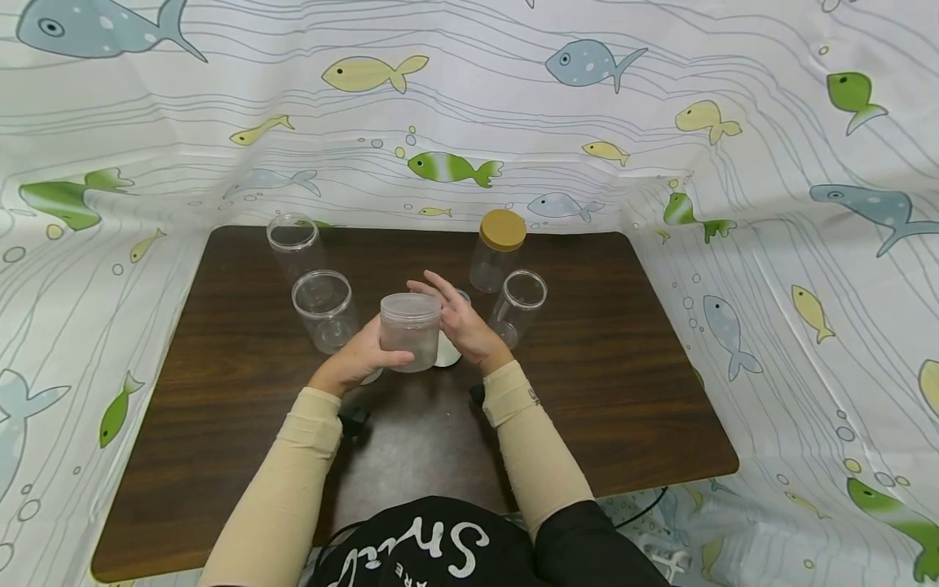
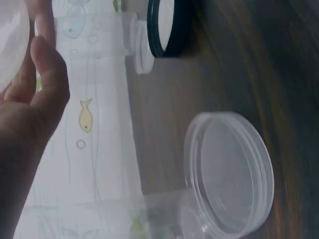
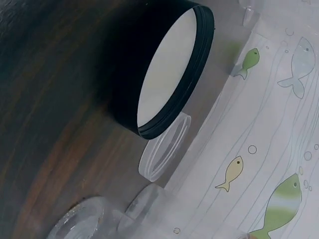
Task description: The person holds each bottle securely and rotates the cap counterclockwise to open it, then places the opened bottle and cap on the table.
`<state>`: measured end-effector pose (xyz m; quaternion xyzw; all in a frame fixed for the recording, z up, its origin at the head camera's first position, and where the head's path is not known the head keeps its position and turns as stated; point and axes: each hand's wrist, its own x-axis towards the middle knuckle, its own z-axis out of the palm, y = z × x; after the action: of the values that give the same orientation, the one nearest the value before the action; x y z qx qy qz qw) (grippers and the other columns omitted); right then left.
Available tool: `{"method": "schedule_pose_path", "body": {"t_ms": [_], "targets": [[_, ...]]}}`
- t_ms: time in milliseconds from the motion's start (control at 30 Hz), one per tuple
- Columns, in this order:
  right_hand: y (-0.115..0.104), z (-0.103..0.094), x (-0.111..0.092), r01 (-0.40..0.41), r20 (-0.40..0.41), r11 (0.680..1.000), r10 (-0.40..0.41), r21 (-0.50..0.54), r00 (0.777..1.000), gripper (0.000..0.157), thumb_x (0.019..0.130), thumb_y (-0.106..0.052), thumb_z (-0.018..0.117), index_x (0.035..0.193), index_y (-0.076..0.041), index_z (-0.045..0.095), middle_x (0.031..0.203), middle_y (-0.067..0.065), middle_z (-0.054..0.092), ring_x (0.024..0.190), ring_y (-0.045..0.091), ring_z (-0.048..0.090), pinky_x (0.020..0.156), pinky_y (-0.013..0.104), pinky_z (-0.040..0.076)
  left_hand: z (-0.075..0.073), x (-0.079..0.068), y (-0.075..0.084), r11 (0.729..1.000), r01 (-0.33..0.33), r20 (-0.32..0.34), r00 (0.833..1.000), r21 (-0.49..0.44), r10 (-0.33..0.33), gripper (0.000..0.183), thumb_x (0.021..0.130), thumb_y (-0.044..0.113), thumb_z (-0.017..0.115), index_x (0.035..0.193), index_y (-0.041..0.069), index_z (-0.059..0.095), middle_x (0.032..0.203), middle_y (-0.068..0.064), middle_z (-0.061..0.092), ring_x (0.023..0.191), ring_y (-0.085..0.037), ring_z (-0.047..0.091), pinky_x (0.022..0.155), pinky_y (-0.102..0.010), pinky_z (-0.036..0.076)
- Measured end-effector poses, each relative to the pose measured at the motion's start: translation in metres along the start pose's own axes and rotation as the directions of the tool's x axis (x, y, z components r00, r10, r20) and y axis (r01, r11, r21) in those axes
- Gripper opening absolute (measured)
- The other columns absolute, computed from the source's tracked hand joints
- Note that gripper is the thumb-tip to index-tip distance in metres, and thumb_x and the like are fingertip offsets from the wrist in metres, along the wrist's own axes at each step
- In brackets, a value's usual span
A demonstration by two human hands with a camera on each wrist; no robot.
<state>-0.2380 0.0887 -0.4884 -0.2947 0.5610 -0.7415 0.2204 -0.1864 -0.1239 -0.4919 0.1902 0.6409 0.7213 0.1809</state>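
My left hand (image 1: 359, 352) grips a clear, frosted-looking plastic jar (image 1: 411, 334) by its side, thumb across the front, above the table. Part of that jar also shows beside the left hand (image 2: 35, 94) in the left wrist view. My right hand (image 1: 465, 324) is at the jar's right side, fingers extended and pointing away from me. Beneath the hands lies a black lid (image 3: 127, 84) with a white inside, facing up. A clear lid (image 2: 232, 172) lies on the table near the left hand, and another clear lid (image 3: 164, 149) sits behind the black one.
Two open clear jars, a nearer one (image 1: 323, 314) and a farther one (image 1: 293, 244), stand on the left. At right are an open narrow jar (image 1: 519, 306) and a jar with a yellow lid (image 1: 501, 244). Fish-patterned sheeting (image 1: 455, 106) surrounds the dark wooden table (image 1: 616, 391).
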Motion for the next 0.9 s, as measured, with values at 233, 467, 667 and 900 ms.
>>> {"method": "schedule_pose_path", "body": {"t_ms": [233, 467, 667, 900], "targets": [[0.0, 0.005, -0.002, -0.056, -0.151, 0.983, 0.03, -0.174, 0.988, 0.131, 0.072, -0.083, 0.064, 0.161, -0.003, 0.01, 0.16, 0.023, 0.028, 0.148, 0.036, 0.028, 0.116, 0.055, 0.028, -0.004, 0.007, -0.007, 0.987, 0.088, -0.233, 0.971, 0.135, -0.054, 0.091, 0.084, 0.011, 0.083, 0.154, 0.008, 0.026, 0.145, -0.016, 0.045, 0.126, -0.032, 0.05, 0.103, -0.047, 0.042], [0.006, 0.012, -0.007, -0.105, -0.261, 0.96, 0.035, -0.26, 0.965, 0.136, 0.068, -0.085, 0.061, 0.161, -0.004, 0.005, 0.158, 0.026, 0.025, 0.145, 0.039, 0.027, 0.116, 0.055, 0.029, -0.001, 0.009, -0.011, 0.931, 0.186, -0.388, 0.92, 0.314, -0.053, 0.102, 0.08, 0.026, 0.089, 0.155, 0.005, 0.023, 0.145, -0.02, 0.045, 0.129, -0.039, 0.047, 0.105, -0.057, 0.039], [0.01, 0.023, -0.003, -0.161, -0.27, 0.949, 0.086, -0.271, 0.959, 0.14, 0.063, -0.087, 0.064, 0.162, -0.008, 0.004, 0.155, 0.02, 0.025, 0.141, 0.038, 0.036, 0.11, 0.049, 0.04, 0.001, 0.01, -0.015, 0.88, 0.195, -0.422, 0.906, 0.434, 0.007, 0.107, 0.078, 0.029, 0.089, 0.155, 0.001, 0.021, 0.144, -0.024, 0.046, 0.128, -0.04, 0.049, 0.104, -0.057, 0.04], [0.006, 0.032, 0.003, -0.231, -0.275, 0.868, 0.114, -0.44, 0.955, 0.143, 0.057, -0.097, 0.057, 0.163, -0.013, 0.008, 0.164, 0.017, 0.015, 0.145, 0.036, 0.031, 0.114, 0.054, 0.032, -0.001, 0.011, -0.012, 0.821, 0.209, -0.391, 0.92, 0.531, 0.019, 0.111, 0.077, 0.033, 0.089, 0.157, 0.0, 0.019, 0.142, -0.027, 0.049, 0.124, -0.043, 0.053, 0.101, -0.058, 0.043]]}}
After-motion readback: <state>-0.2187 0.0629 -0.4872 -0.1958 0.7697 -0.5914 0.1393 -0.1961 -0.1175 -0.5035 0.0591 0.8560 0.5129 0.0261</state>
